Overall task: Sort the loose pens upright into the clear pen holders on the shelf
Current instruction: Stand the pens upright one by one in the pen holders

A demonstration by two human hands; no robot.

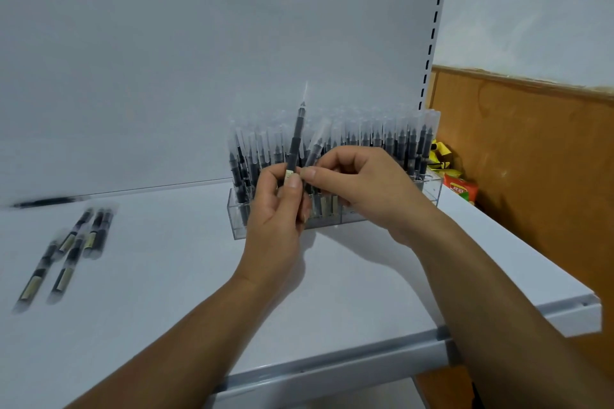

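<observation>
left hand (275,209): raised in front of the holders, palm toward the person, fingers curled; the grip is thumb against fingertips, pinching the upright pen (295,139) at its labelled lower barrel.
upright pen: near vertical, clear cap on top, rising above the grip; its cap tip is blurred.
right hand (362,189): just right of the left grip and touching it at the thumbs, back of the hand up, fingers curled; thumb and forefinger are pressed onto the lower barrel of a leaning pen (316,147).
leaning pen: tilts up and to the right from that pinch, between the two hands.
pen holders (430,191): clear boxes directly behind both grips on the shelf (186,292); the hands hide their middle.
packed pens (382,139): upright, caps up, crowded behind and right of the grips.
loose pens (66,249): lying flat well left of the left grip; blurred, count unclear.
single pen (50,202): lying farther left, by the back panel (199,60).
snack packets (461,189): right of the right grip, past the holders, against a wooden panel (531,159).
</observation>
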